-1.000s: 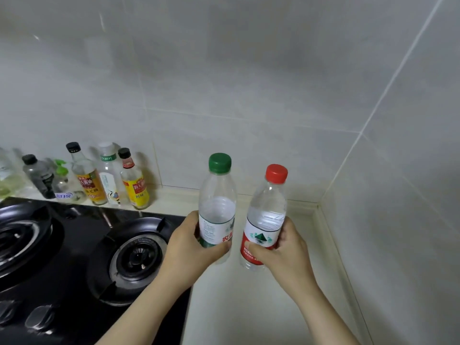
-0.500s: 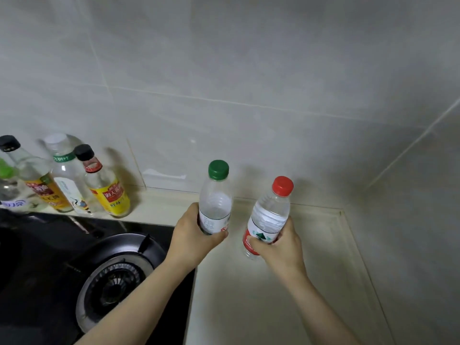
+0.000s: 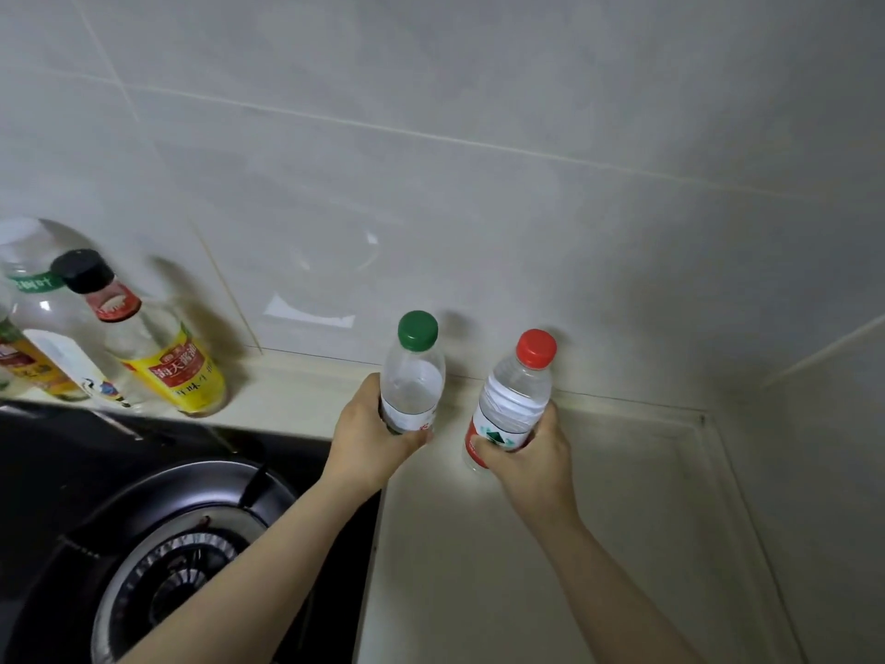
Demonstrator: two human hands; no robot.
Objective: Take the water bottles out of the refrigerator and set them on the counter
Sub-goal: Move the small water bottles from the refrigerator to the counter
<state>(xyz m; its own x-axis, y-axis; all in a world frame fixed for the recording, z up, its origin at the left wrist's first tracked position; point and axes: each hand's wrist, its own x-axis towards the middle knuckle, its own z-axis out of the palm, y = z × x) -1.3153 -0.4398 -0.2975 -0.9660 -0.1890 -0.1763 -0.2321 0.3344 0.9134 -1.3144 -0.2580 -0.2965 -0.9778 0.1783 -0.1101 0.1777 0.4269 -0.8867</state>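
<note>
Green-capped bottle [image 3: 413, 376] gripped by left hand [image 3: 371, 440], red-capped bottle [image 3: 516, 400] by right hand [image 3: 534, 460], at counter [image 3: 622, 543] beside stove [image 3: 119, 462], sauce bottles [image 3: 177, 373].

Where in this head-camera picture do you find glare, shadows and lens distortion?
Head view: glare patches on the wall tile; soft shadows fall rightwards behind the green-capped bottle and red-capped bottle; the condiment bottles at the left edge lean and stretch, wide-angle distortion.

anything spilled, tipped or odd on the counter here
Nothing stands out. The left hand holds the green-cap bottle upright, the right hand holds the red-cap bottle slightly tilted, and no spill shows on the counter.
</note>
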